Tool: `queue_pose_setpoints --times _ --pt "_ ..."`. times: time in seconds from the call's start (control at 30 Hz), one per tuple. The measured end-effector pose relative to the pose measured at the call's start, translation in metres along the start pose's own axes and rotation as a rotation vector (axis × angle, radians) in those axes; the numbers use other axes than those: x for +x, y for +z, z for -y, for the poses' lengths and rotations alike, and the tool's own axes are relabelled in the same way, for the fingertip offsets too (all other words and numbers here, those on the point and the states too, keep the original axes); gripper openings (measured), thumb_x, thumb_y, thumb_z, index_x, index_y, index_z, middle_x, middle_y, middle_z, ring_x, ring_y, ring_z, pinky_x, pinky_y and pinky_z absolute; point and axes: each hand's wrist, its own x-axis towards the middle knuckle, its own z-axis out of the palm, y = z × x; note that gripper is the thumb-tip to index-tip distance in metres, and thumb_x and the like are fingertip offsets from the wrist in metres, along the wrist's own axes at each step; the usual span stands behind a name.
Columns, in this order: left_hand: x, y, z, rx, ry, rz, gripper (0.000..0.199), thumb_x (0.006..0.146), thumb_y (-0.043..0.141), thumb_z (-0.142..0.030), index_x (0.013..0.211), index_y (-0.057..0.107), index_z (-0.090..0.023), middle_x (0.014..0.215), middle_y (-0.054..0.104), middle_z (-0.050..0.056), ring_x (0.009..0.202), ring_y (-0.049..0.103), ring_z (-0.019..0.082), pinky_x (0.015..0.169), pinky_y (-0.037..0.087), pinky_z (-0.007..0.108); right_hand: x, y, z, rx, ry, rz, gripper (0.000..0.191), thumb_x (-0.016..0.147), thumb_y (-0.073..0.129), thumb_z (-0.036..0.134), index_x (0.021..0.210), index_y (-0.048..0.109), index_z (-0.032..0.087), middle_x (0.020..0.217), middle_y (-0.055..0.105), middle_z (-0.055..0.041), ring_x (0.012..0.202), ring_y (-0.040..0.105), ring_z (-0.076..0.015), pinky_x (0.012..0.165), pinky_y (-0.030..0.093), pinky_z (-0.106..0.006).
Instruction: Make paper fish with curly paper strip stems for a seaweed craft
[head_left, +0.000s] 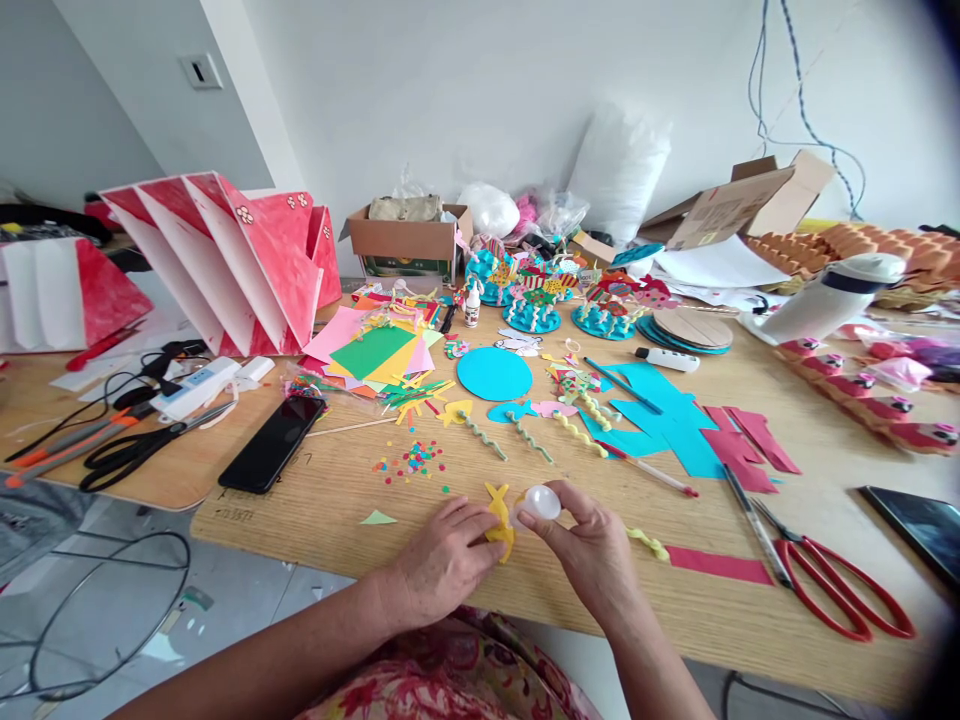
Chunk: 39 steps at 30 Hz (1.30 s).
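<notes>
A yellow paper fish (500, 507) lies at the table's front edge, partly under the fingertips of my left hand (450, 555). My right hand (589, 545) is closed around a small whitish translucent container (541, 503) with a round end, tilted beside the fish; its tip is close to the paper. Left of the hands are a pale green paper triangle (378, 518) and scattered coloured paper dots (421, 458). Beyond the hands lie paper fish with twisted green strips (486, 437) and a round blue disc (495, 374). A yellow twisted strip (646, 543) lies to the right.
Red-handled scissors (832, 585), a pen (757, 525) and a red paper strip (718, 564) are at the right. A black phone (272, 443) and black scissors (150, 445) lie left. Blue paper pieces (667, 415), finished colourful crafts (536, 305) and a cardboard box (405, 238) stand farther back.
</notes>
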Motion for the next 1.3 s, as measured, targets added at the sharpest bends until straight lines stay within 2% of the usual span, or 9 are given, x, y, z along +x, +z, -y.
queue_pose_setpoints --times 0.17,0.43,0.83,1.03,1.3 --pt "0.0005 -0.0013 -0.0007 -0.012 -0.009 0.026 0.016 0.089 0.046 -0.019 0.101 0.058 -0.019 0.099 0.057 0.003 0.102 0.049 0.015 0.096 0.034 0.032 -0.0001 -0.0019 -0.0041 -0.019 -0.013 -0.003 0.027 0.070 0.063 0.044 0.065 0.057 0.019 0.059 0.056 0.0037 0.057 0.051 -0.0125 0.056 0.038 -0.022" --pt "0.0019 -0.0010 -0.0022 -0.033 -0.039 0.025 0.017 0.091 0.043 -0.021 0.097 0.059 -0.018 0.092 0.055 0.003 0.093 0.050 0.015 0.090 0.037 0.031 -0.0031 -0.0056 -0.0025 -0.033 -0.015 0.037 0.023 0.071 0.063 0.043 0.073 0.060 0.020 0.068 0.063 0.0020 0.065 0.057 -0.0152 0.062 0.042 -0.023" --pt "0.0021 -0.0025 -0.0027 -0.025 -0.035 0.021 0.018 0.091 0.042 -0.019 0.097 0.059 -0.018 0.093 0.056 0.003 0.090 0.050 0.015 0.088 0.037 0.031 0.0004 -0.0006 -0.0016 -0.032 -0.020 0.069 0.023 0.071 0.062 0.041 0.066 0.057 0.020 0.060 0.056 0.0049 0.058 0.051 -0.0115 0.056 0.038 -0.020" --pt "0.0024 -0.0021 -0.0029 -0.018 -0.047 0.021 0.018 0.091 0.043 -0.020 0.096 0.060 -0.018 0.092 0.056 0.003 0.090 0.050 0.015 0.088 0.038 0.030 0.0022 -0.0018 -0.0001 -0.027 -0.015 0.038 0.023 0.070 0.063 0.041 0.067 0.058 0.019 0.061 0.058 0.0046 0.058 0.052 -0.0119 0.055 0.039 -0.020" --pt "0.0023 -0.0052 -0.0046 -0.044 -0.056 0.038 0.020 0.092 0.040 -0.020 0.097 0.060 -0.018 0.093 0.056 0.004 0.091 0.050 0.015 0.087 0.037 0.030 0.0036 -0.0016 -0.0016 -0.036 0.000 0.077 0.021 0.071 0.062 0.040 0.069 0.058 0.020 0.064 0.060 0.0035 0.061 0.054 -0.0134 0.058 0.040 -0.021"
